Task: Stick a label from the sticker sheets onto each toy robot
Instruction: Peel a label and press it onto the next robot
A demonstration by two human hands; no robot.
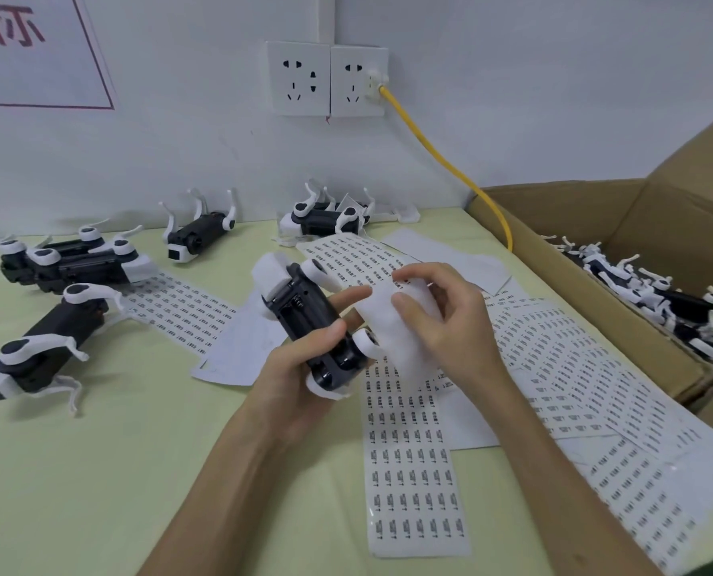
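Observation:
My left hand (pixel 305 367) grips a black-and-white toy robot (pixel 305 309) belly-up above the table's middle. My right hand (pixel 438 318) holds the curled end of a sticker sheet (pixel 396 326), thumb and fingers pinching it just right of the robot. Several label sheets lie on the table: one long strip (pixel 413 471) under my hands, a wide one (pixel 596 388) to the right, another (pixel 180 305) to the left. Several more toy robots lie on their backs at the left (pixel 39 351), (pixel 72 259) and along the wall (pixel 197 234), (pixel 325 218).
An open cardboard box (pixel 587 276) at the right holds several more toy robots (pixel 658 301). A yellow cable (pixel 442 160) runs from the wall socket (pixel 359 81) down behind the box. The table (pixel 97 471) is pale green.

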